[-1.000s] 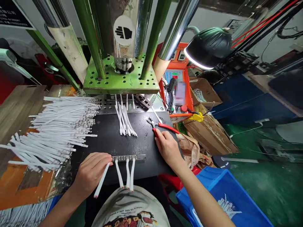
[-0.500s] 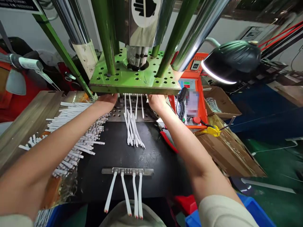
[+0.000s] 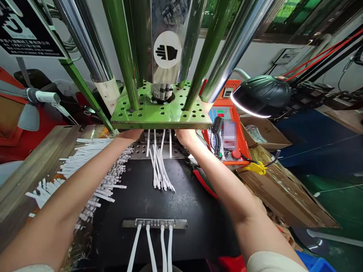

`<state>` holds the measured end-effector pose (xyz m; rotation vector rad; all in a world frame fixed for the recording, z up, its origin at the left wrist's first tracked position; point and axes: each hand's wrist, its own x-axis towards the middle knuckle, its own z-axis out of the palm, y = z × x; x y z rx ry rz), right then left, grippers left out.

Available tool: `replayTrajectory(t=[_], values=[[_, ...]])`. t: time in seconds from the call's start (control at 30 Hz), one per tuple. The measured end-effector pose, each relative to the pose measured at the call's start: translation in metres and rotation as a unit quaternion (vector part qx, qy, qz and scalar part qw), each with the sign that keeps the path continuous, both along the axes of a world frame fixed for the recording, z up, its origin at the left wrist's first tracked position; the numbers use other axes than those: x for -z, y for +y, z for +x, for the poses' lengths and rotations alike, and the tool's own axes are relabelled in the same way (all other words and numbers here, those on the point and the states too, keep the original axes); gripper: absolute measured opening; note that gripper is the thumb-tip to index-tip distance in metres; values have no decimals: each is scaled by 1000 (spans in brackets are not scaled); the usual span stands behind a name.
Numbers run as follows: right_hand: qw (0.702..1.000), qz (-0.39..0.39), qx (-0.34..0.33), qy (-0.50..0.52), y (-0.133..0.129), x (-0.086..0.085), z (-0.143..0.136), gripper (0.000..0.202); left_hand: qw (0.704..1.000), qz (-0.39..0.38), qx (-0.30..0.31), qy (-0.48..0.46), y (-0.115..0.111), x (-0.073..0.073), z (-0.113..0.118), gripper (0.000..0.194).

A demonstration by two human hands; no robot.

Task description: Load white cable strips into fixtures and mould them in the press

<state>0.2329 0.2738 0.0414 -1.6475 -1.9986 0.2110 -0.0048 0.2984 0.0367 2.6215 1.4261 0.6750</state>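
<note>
L hand [image 3: 132, 135] + R hand [image 3: 183, 136] under green plate [image 3: 161, 113]; fingers hidden, can't tell grip.

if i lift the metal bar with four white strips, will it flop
The metal bar is probably stiff, being straight. The white strips look somewhat floppy, as they curve; all on one side, they may tip it.

Metal block [image 3: 153, 136]: greyish, at far side, mostly covered from above; full shape and contents can't be told. Four slim white strips [image 3: 148, 143] stick out of its near side, spaced apart, pointing toward viewer. Metal bar [image 3: 127, 223]: long, narrow, silvery, lying flat and crosswise, nearer viewer, well apart from block. Four white leads [image 3: 162, 241] seated along it, trailing toward viewer, leftmost slanting outward.
</note>
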Motion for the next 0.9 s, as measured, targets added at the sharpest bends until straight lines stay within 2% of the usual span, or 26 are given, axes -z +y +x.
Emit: replayTrajectory(t=[0.03, 0.1, 0.2, 0.3, 0.4, 0.47, 0.53, 0.63, 0.7, 0.8, 0.9], values=[[1000, -9, -7, -12, -11, -2, 4, 21, 1000, -16, -2, 12, -11, 0, -1, 29], [998, -26, -32, -47, -45, -5, 18, 26, 999, -42, 0, 32, -45, 1, -7, 30], [993, -38, -85, -77, -120, -13, 56, 32, 994, -99, 51, 22, -122, -2, -22, 35], [991, -81, -107, -7, -204, -24, 108, 24, 973, -195, 125, 12, -205, -5, -40, 28], [980, -172, -101, 14, -267, -27, 155, 24, 964, -211, 155, 50, -263, 7, -45, 24], [974, -205, -99, -3, -293, -19, 176, 27, 977, -156, 121, 80, -281, 25, -43, 19], [975, -201, -90, -22, -310, -5, 182, 30, 989, -81, 89, 84, -286, 42, -45, 23], [979, -171, -97, -47, -322, 18, 162, 34, 993, -17, 106, 40, -275, 54, -68, 26], [979, -153, -112, -75, -323, 26, 133, 34, 994, 8, 110, 10, -258, 51, -94, 26], [971, -161, -136, -113, -311, 19, 83, 24, 995, 44, 85, -10, -226, 38, -126, 23], [958, -167, -224, -57, -277, 1, 48, 30, 995, 68, 77, 1, -193, 26, -122, 23]])
